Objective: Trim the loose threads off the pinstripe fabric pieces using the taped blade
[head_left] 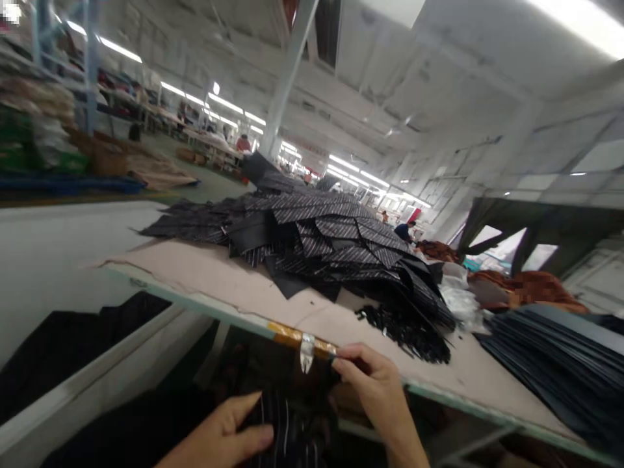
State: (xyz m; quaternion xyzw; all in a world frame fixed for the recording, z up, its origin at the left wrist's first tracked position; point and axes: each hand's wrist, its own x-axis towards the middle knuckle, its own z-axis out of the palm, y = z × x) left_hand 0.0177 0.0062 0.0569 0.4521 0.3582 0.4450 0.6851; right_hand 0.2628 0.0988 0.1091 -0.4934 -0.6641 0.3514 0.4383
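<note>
My left hand (pixel 229 432), low in front of me, is closed on a dark fabric piece with white stripes (pixel 285 426), which hangs below the table edge. My right hand (pixel 373 380) is raised at the table's front edge, thumb and forefinger pinched on a small dark bit too small to name. Left of those fingertips, a pointed metal piece (pixel 307 353) juts down from the edge, beside orange-brown tape (pixel 285 333). Beyond my hands, striped dark fabric pieces (pixel 336 234) are heaped on the table. Nearer lies a tangle of small black strips (pixel 409 331).
The pinkish-beige tabletop (pixel 205 273) has a pale green edge. A stack of dark panels (pixel 556 370), a clear plastic bag (pixel 458 299) and rust-brown cloth (pixel 541 286) lie at right. A white bin (pixel 82 253) holding dark cloth stands left. People work farther back.
</note>
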